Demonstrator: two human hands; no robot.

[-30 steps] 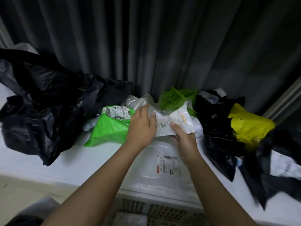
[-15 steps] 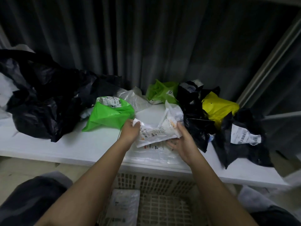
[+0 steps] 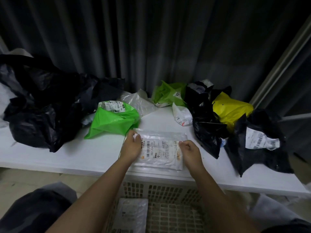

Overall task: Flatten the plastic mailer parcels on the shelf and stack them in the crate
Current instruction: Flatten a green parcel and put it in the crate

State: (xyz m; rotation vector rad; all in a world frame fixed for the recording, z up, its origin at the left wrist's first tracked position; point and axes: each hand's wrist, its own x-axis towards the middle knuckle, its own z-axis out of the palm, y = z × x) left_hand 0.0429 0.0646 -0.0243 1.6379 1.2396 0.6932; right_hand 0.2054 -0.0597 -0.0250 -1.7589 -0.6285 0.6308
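A white mailer [image 3: 161,151] with a barcode label lies spread near the front edge of the white shelf [image 3: 70,153], on top of a clear flat mailer. My left hand [image 3: 132,146] pinches its left edge and my right hand [image 3: 190,152] pinches its right edge. Below the shelf stands a beige lattice crate [image 3: 170,214] with one flat white mailer [image 3: 130,216] inside. Other parcels lie on the shelf: a bright green one [image 3: 114,119], an olive green one [image 3: 168,94], a yellow one [image 3: 231,109], a small white one [image 3: 182,116] and crumpled black ones [image 3: 207,132].
A big heap of black bags [image 3: 42,106] fills the shelf's left end. A black mailer with a white label [image 3: 261,142] lies at the right. Dark curtains [image 3: 151,39] hang behind. A metal frame [image 3: 282,64] rises at the right. My knees flank the crate.
The crumpled white mailer that both hands lifted off the pile has been pulled forward and laid out flat on the shelf front. The camera tilted down, showing more of the crate.
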